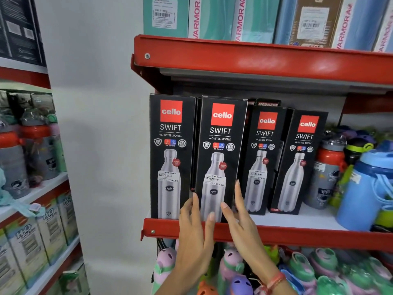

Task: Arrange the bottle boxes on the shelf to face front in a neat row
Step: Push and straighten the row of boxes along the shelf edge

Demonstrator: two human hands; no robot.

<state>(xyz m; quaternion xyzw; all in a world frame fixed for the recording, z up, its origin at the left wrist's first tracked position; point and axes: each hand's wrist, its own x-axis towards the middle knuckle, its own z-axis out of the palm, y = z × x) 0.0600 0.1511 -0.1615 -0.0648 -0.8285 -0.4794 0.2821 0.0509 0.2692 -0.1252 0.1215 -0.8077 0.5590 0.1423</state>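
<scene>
Several black Cello Swift bottle boxes stand facing front on the red-edged shelf [297, 235]. The leftmost box [171, 156] is upright at the shelf's front left. The second box [220, 154] leans slightly, its top tilted right. My left hand [196, 231] has its fingertips against that box's lower left edge and front. My right hand [240, 211] touches its lower right edge, fingers spread. Neither hand wraps around the box. The third box [262, 160] and fourth box [298, 162] stand further back, angled a little left.
More dark boxes [266, 103] stand behind the row. Grey and red bottles [326, 173] and a blue jug [365, 188] fill the shelf's right. Teal and blue boxes [212, 18] sit on the shelf above, colourful bottles [308, 271] below, another rack [32, 188] at left.
</scene>
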